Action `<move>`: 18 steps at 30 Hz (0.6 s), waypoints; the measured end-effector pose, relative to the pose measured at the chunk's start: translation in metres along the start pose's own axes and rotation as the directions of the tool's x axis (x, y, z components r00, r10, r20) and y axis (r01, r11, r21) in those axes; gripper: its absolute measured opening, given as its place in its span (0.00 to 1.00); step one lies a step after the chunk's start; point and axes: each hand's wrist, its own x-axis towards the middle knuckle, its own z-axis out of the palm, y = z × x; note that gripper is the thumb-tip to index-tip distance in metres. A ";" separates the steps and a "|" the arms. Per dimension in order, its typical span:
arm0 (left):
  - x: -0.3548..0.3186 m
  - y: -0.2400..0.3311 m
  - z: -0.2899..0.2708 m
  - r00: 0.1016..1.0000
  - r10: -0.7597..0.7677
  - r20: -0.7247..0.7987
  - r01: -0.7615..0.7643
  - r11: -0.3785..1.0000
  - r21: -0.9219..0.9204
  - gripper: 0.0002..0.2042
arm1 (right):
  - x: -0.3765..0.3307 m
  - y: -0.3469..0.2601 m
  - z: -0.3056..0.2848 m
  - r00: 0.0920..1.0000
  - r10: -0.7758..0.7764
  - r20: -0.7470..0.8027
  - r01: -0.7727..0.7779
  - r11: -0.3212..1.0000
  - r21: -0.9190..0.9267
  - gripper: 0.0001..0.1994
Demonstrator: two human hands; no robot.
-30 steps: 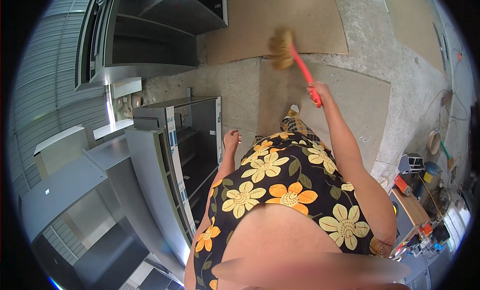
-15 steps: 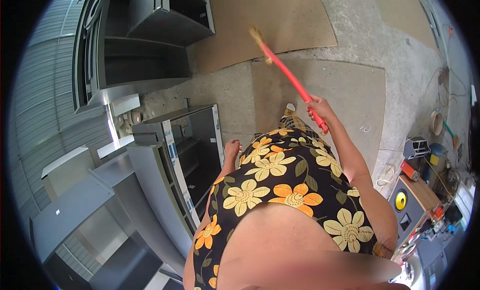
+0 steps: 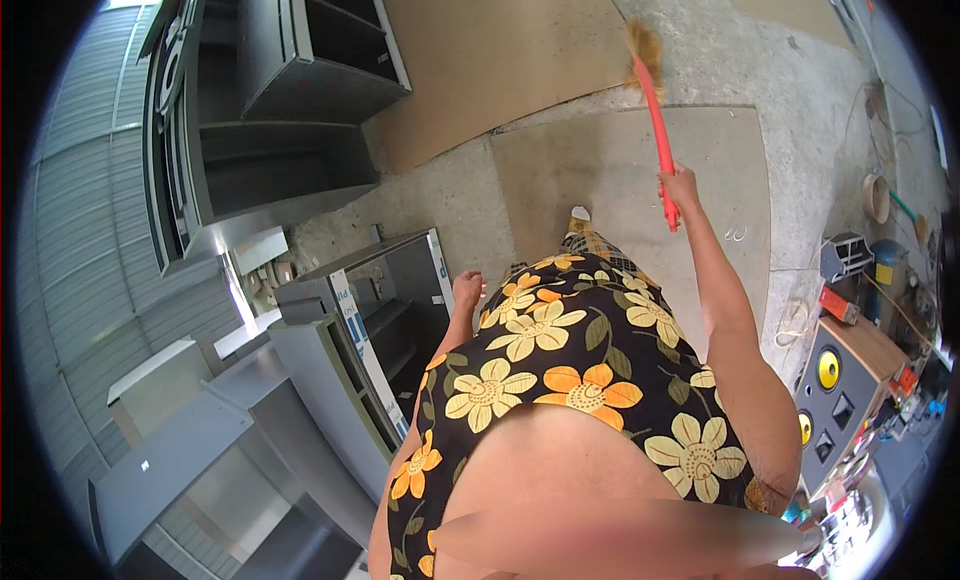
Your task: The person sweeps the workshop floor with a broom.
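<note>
A broom [image 3: 657, 130] with a red handle and yellowish straw bristles reaches out ahead of me on the right. My right hand [image 3: 680, 186] is wrapped round its handle near the near end. The bristles [image 3: 645, 52] are over the concrete, by the corner of a large brown sheet [image 3: 500, 50] on the floor. Low at my left side, my left hand [image 3: 468, 287] holds nothing, its fingers loosely apart. It is nearest to a dark cabinet [image 3: 400, 325] with glossy inner panels and doesn't touch it.
A second flat sheet [image 3: 640, 170] lies under my feet. Dark cabinets [image 3: 280, 130] stand at far left, and grey ones [image 3: 200, 440] at near left. On the right are a speaker [image 3: 850, 400] with yellow cones, a coiled cord [image 3: 793, 325], a bucket [image 3: 876, 198] and a blue cylinder [image 3: 888, 265].
My right hand has swung the broom to the right, its bristles moving from over the brown sheet to beyond its corner. The view has shifted slightly; my left hand stays at my side.
</note>
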 end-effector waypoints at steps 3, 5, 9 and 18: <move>-0.007 0.007 0.004 0.998 0.055 0.037 -0.060 0.985 0.162 0.15 | -0.040 -0.005 -0.002 0.997 -0.008 0.074 0.007 1.000 0.018 0.14; -0.001 0.005 0.007 0.998 0.033 0.048 -0.043 0.972 0.229 0.15 | -0.078 -0.018 -0.006 0.985 0.077 0.152 -0.088 0.994 0.066 0.15; 0.019 0.009 0.010 0.995 0.036 0.088 -0.058 0.962 0.268 0.15 | -0.097 -0.028 -0.034 0.839 0.269 0.472 -0.439 0.848 0.297 0.17; 0.035 0.126 0.047 0.952 0.089 0.292 -0.087 0.996 -0.020 0.15 | 0.015 -0.011 -0.056 0.937 0.283 0.204 -0.308 0.946 0.102 0.04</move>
